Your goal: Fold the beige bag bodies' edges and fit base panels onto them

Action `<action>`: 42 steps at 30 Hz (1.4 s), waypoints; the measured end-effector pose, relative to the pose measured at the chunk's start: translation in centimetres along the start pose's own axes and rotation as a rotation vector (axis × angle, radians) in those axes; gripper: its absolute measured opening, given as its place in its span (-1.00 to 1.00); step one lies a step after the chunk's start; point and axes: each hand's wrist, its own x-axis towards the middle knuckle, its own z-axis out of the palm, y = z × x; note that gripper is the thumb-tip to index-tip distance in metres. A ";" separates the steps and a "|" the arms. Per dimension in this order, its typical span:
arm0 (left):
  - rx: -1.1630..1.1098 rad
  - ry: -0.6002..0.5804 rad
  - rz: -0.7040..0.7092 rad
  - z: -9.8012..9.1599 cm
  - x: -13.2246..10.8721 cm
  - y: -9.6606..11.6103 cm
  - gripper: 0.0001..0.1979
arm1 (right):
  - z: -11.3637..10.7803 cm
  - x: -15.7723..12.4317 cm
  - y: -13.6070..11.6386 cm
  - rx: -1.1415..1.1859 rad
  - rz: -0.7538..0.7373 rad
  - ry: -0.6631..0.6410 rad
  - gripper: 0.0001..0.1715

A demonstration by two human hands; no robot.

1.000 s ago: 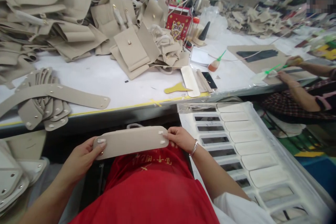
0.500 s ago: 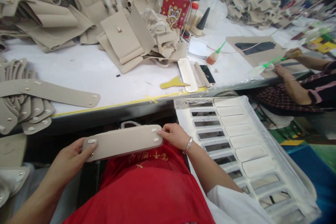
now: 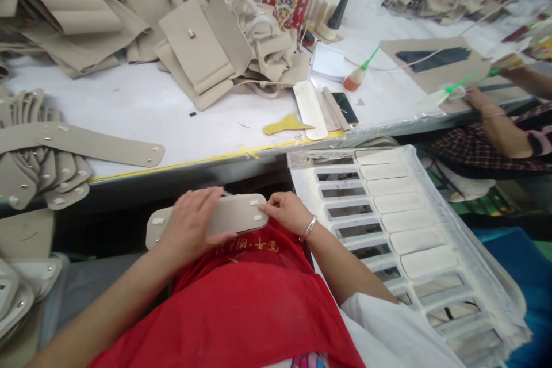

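Observation:
A beige leather strip with rounded ends is held level above my lap, small white tabs near both ends. My left hand lies across its middle, fingers over the upper edge and thumb along the lower one, closed round it. At the strip's right end my right hand, with a silver bangle at the wrist, pinches the edge near two white tabs. The left hand covers part of the strip's face. Similar strips with studs lie in a fanned pile on the table at left.
Beige bag parts are heaped along the back of the white table. A yellow template, a white strip and a glue bottle lie nearby. Right of me stands a slotted rack. A co-worker's hand is farther right.
My left hand has moved right from the strip's left end onto its middle. My right hand still pinches the right end. The whole view has shifted slightly.

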 end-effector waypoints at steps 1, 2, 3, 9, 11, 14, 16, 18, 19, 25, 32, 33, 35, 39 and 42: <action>-0.028 -0.045 0.071 0.7 1.1 1.2 -0.18 | 0.0 0.0 0.1 0.009 -0.004 0.001 -0.67; -0.043 -0.085 0.116 1.4 2.1 2.3 -0.16 | 0.1 0.0 0.2 0.017 -0.011 0.002 -0.68; -0.047 -0.115 0.136 2.1 2.9 3.1 -0.16 | 0.1 0.0 0.3 0.023 -0.018 0.004 -0.68; -0.076 -0.163 0.126 4.1 5.0 4.1 -0.23 | 0.1 0.2 0.8 0.051 -0.041 0.006 -0.67; -0.103 -0.151 0.120 4.3 5.1 3.9 -0.30 | 0.0 0.2 0.8 0.044 -0.045 -0.002 -0.68; -0.125 -0.150 0.119 4.3 5.4 3.8 -0.40 | -0.2 0.3 0.8 0.025 -0.047 -0.018 -0.68; -0.122 -0.161 0.124 4.3 5.7 3.9 -0.44 | -0.3 0.4 0.8 0.020 -0.049 -0.026 -0.68; -0.115 -0.172 0.126 4.2 5.9 4.1 -0.46 | -0.4 0.4 0.8 0.016 -0.052 -0.028 -0.69; -0.110 -0.176 0.125 4.1 5.9 4.2 -0.46 | -0.4 0.4 0.7 0.011 -0.055 -0.029 -0.69; -0.089 -0.170 0.113 4.2 5.9 4.3 -0.43 | -0.5 0.2 0.5 -0.059 -0.063 -0.023 -0.64; -0.096 -0.159 0.104 4.1 5.9 4.5 -0.46 | -0.5 0.0 0.2 -0.075 -0.058 -0.002 -0.65; -0.095 -0.162 0.103 4.1 5.9 4.5 -0.46 | -0.5 0.0 0.1 -0.070 -0.059 0.002 -0.66; -0.094 -0.171 0.103 4.1 5.9 4.5 -0.45 | -0.5 0.0 0.1 -0.062 -0.061 0.011 -0.68; -0.094 -0.186 0.088 4.0 5.9 4.4 -0.43 | -0.5 0.1 0.1 -0.068 -0.059 0.019 -0.70; -0.092 -0.195 0.079 4.1 6.1 4.4 -0.41 | -0.4 0.2 0.1 -0.074 -0.043 0.020 -0.70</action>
